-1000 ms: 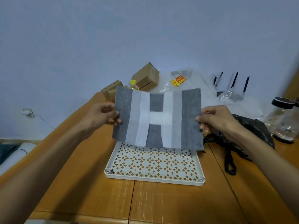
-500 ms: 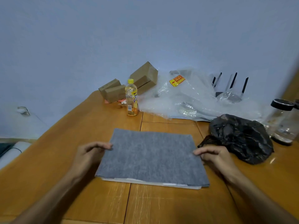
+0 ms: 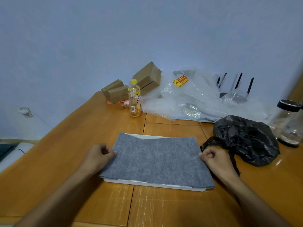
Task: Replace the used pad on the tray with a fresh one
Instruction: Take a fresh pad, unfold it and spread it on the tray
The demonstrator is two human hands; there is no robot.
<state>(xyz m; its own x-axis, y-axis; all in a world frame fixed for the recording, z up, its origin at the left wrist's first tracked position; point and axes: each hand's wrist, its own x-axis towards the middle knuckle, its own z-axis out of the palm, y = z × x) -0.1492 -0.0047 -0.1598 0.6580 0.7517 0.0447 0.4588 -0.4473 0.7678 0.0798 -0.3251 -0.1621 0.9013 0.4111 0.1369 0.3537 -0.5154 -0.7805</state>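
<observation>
Pad point(image 3: 157, 159) draped over tray point(image 3: 147, 183), table centre | left hand point(image 3: 98, 155) at 9 o'clock, right hand point(image 3: 213, 157) at 3 pinch its edges | I judge: squaring it.

Wooden surface point(image 3: 172, 207), orange-brown, seams between planks. White tray point(image 3: 154, 184) flat at centre. Black plastic bag point(image 3: 246, 138) crumpled to the right, clear jars point(image 3: 290, 126) beyond. Yellow-capped bottle point(image 3: 134, 99) upright farther back, cardboard boxes point(image 3: 131, 86) behind, bubble wrap point(image 3: 196, 102) heaped alongside.
</observation>
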